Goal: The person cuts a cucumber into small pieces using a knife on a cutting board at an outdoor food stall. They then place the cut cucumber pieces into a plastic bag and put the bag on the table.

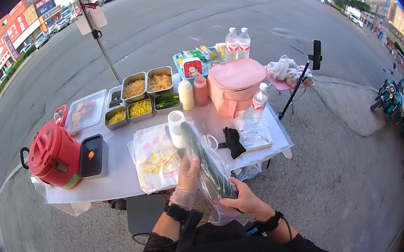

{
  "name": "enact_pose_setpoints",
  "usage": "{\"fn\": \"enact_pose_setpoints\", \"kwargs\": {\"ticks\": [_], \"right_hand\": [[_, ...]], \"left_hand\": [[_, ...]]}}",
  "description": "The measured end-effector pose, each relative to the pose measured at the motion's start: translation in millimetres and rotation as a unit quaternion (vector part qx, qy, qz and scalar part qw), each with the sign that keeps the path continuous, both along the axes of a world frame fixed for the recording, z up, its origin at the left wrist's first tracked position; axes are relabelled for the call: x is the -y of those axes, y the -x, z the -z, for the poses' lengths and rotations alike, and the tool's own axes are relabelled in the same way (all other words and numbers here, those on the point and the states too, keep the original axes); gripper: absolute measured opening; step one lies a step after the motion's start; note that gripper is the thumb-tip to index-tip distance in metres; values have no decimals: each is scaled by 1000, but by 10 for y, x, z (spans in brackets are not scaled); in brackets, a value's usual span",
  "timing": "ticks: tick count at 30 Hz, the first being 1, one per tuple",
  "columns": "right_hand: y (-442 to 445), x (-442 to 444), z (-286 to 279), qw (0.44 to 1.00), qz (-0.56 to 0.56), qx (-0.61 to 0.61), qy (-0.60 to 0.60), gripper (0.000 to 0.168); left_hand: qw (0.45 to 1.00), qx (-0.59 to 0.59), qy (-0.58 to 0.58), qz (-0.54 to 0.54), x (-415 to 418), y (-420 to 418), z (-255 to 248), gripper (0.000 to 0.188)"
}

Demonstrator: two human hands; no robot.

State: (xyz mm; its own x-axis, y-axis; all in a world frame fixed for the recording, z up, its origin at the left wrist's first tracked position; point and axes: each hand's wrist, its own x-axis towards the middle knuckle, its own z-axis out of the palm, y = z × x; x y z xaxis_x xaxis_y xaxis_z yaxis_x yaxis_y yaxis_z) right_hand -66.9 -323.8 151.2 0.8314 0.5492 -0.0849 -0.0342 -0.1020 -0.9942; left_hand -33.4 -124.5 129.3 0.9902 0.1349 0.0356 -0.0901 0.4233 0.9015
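Two long green cucumbers, or one with its bag folded round it, lie in a clear plastic bag (209,163) in front of me. My left hand (188,175), in a clear disposable glove, holds the bag's left side. Bare, my right hand (244,199) grips its lower right end. Just beyond the bag are white cups or rolls (177,129) and white-handled scissors (211,141). A flower-patterned paper or cloth stack (154,159) lies left of the bag; a black glove (233,143) lies to its right.
On the white-covered table (117,179) stand a red insulated barrel (53,157), a black-lidded container (92,155), metal food tins (139,109), squeeze bottles (200,91), a pink cooler bag (236,83) and a water bottle (259,101). A phone on a stand (316,54) rises at the right.
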Motion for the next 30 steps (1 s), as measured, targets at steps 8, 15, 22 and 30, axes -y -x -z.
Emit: {"fn": "enact_pose_setpoints", "kwargs": {"ticks": [8, 15, 22, 30], "right_hand": [[-94, -108, 194, 883, -42, -365, -294, 38], [-358, -425, 83, 618, -244, -556, -500, 63], [-616, -646, -16, 982, 135, -129, -12, 54], [-795, -852, 272, 984, 173, -17, -46, 34]], "left_hand": [[986, -85, 139, 26, 129, 83, -30, 35], [909, -102, 373, 156, 41, -109, -167, 49], [979, -100, 159, 77, -159, -617, -278, 53], [979, -131, 137, 72, -87, -822, 40, 53]]}}
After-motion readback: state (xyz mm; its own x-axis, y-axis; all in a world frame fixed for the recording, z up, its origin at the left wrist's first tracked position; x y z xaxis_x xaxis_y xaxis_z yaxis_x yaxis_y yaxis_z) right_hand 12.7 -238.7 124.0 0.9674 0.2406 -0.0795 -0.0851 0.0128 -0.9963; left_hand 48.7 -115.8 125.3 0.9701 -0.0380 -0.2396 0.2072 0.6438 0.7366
